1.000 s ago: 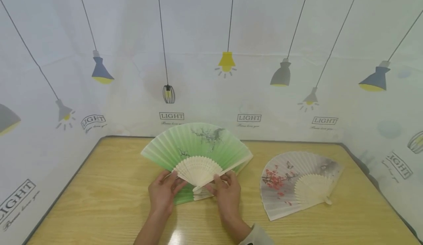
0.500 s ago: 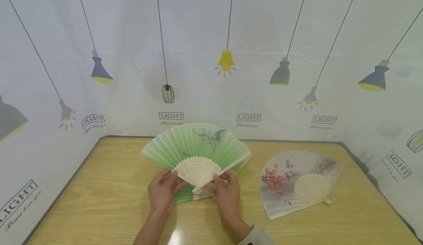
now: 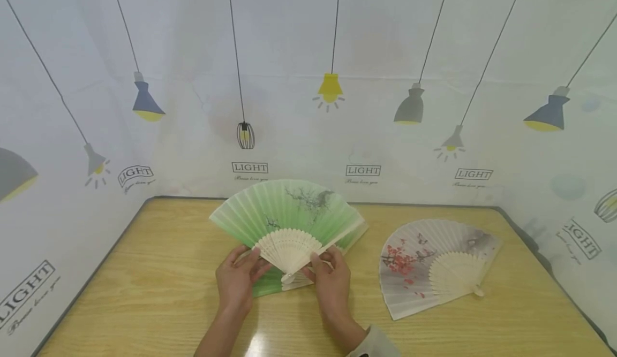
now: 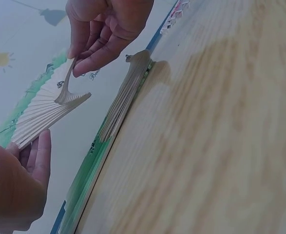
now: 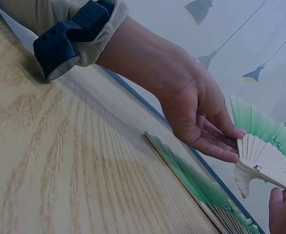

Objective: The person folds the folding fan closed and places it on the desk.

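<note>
Green fan: you're holding the green fan (image 3: 294,220) up in the centre of the frame, spread wide, its leaf pointing toward the wall (image 3: 308,137) and its pivot (image 3: 287,278) sitting low between your hands.
Left grip: your left hand (image 3: 235,279) is pinching the slats at the fan's left side, thumb lying across the front, fingers reaching behind.
Right grip: your right hand (image 3: 332,282) is pinching the right outer stick (image 3: 336,241) between thumb and fingers; a pale cuff (image 3: 377,343) is showing at the bottom edge.
Just changed: very little! Against half a second ago, the printed branch (image 3: 308,198) is sitting slightly farther right and the left tip is edging inward, while both hands are keeping their places.
What that means: the spread is looking steady, and you're apparently carrying the fan evenly from both sides.
Second green fan: the second green fan (image 3: 267,284) is lying on the table (image 3: 140,293), low centre, partly hidden; both wrist views are showing it apart from the held one.
Grey fan: the grey fan (image 3: 436,271) is resting spread at the right, neither hand touching it.
</note>
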Tool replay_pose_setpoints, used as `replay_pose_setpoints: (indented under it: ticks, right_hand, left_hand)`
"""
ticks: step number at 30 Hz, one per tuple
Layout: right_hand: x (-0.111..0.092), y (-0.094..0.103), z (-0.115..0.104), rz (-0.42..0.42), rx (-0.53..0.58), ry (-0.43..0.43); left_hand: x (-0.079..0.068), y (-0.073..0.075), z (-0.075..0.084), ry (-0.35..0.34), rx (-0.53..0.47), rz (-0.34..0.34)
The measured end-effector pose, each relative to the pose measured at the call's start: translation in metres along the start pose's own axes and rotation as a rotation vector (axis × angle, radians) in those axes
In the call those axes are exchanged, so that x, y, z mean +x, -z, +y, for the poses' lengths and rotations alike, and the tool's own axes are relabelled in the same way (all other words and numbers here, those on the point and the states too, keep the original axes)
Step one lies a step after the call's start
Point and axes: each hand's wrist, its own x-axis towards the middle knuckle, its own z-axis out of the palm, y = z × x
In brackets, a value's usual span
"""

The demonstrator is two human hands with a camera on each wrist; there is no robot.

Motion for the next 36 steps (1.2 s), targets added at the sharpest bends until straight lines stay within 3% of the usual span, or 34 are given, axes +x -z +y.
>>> replay_pose_setpoints:
  ticks: [19, 36]
  right_hand:
    - [0.0004, 0.0019, -0.0006, -0.066, -0.021, 0.046]
    - [-0.0006, 0.0014, -0.0044, -0.061, -0.020, 0.031]
  left_hand:
    - [-0.0013, -0.0008, 0.0005, -0.021, 0.023, -0.002]
    - [-0.0009, -0.0021, 0.0013, -0.015, 0.036, -0.017]
